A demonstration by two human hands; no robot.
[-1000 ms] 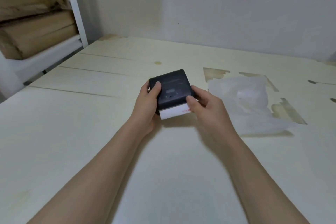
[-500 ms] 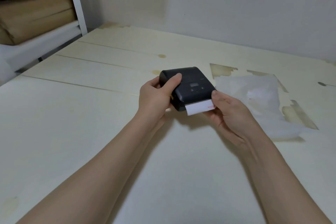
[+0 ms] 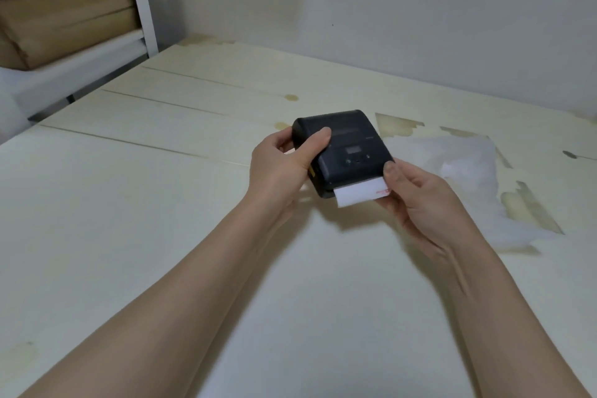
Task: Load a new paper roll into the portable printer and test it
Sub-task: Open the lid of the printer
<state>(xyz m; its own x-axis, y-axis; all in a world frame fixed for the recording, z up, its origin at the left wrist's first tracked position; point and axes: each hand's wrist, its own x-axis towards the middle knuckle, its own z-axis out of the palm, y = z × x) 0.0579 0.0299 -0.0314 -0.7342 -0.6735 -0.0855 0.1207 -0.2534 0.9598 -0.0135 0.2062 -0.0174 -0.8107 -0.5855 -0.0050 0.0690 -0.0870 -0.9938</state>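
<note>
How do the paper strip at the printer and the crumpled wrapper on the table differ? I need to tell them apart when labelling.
The paper strip is flat, opaque and straight-edged; the wrapper is crumpled and translucent. The strip sticks out of the black printer, next to the right hand; the wrapper lies loose on the table, untouched. The strip is far smaller. Both are whitish.

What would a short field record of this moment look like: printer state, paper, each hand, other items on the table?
printer: black portable printer, lid closed, held above the table
paper: white paper strip protruding from the front slot, red marking at its right end
left hand: left hand grips the printer's left side, thumb on top
right hand: right hand holds the printer's right front corner beside the strip
table: pale wooden table, worn patches
other: crumpled clear plastic wrapper lying right of the printer
</note>
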